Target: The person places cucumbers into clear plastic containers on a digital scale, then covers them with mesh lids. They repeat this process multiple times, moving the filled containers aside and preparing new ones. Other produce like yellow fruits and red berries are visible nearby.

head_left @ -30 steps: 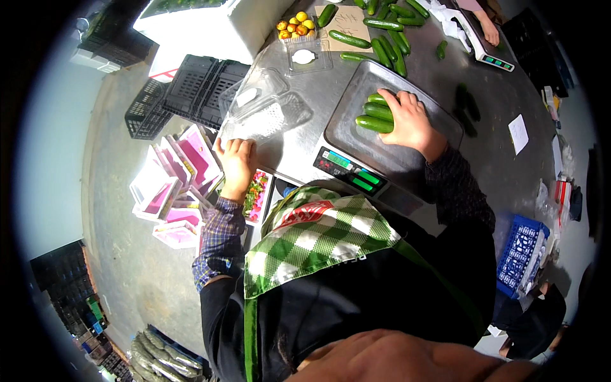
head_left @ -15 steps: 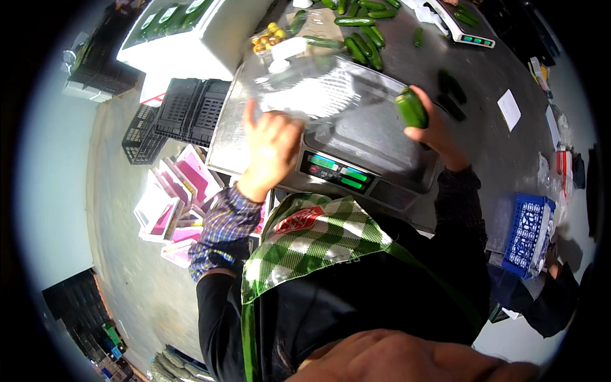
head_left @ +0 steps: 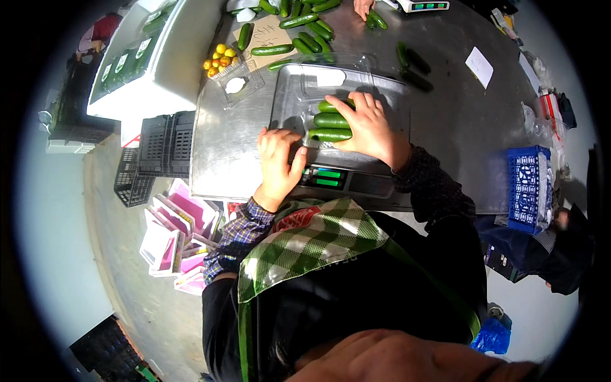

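Brought leftward, three green cucumbers (head_left: 332,121) sit in the unclosed clear plastic clamshell (head_left: 331,77) on the grey metal scale pan (head_left: 289,102), right hand (head_left: 369,127) gripping them; left hand (head_left: 278,162), thumb apart, looks empty. Loose cucumbers (head_left: 272,50) lie beyond, unpacked.

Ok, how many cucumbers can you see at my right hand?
3 show: a far cucumber partly under the thumb of your right hand, a middle cucumber beside it, and a near cucumber closest to the lit display. The hand may hide more.
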Demonstrator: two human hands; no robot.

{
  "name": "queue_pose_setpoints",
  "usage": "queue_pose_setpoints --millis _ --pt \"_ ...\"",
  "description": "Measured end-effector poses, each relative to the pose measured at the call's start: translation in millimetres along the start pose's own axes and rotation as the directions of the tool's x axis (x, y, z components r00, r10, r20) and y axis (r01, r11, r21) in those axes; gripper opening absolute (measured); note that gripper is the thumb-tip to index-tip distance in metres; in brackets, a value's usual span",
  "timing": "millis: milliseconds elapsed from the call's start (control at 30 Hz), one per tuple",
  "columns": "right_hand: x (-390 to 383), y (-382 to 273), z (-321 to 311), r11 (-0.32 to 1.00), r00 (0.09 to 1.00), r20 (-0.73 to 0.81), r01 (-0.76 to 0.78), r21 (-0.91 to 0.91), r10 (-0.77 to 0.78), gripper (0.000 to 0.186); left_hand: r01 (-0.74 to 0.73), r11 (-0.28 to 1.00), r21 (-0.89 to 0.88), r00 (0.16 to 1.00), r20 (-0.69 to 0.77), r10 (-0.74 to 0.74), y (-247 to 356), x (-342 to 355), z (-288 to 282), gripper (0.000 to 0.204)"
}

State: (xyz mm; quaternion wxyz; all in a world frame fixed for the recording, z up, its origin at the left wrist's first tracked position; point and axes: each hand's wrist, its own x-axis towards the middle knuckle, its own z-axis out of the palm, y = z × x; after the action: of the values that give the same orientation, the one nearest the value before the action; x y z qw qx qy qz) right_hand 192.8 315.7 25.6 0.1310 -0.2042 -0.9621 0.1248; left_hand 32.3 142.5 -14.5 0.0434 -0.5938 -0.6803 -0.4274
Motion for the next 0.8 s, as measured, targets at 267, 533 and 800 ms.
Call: queue_pose_setpoints --millis 267,533,800 --pt "-6.1 19.6 14.2 0.98 0.99 -0.092 0.12 0.159 -0.106 0.062 0.032 0.996 0.087 0.989 0.141 -0.044 7.6 23.1 15.3 0.045" --pt "0.2 36.9 8.7 0.956 0.956 -0.288 0.133 0.26 -0.055 0.032 -0.061 0.988 0.139 0.983 0.18 0.035 10.6 43.9 18.8 0.033" --pt "-1.9 36.3 21.7 0.938 0.93 -0.352 0.025 0.345 0.104 0.024 -0.041 0.981 0.19 0.991 0.131 0.017 13.1 40.0 32.8 0.032"
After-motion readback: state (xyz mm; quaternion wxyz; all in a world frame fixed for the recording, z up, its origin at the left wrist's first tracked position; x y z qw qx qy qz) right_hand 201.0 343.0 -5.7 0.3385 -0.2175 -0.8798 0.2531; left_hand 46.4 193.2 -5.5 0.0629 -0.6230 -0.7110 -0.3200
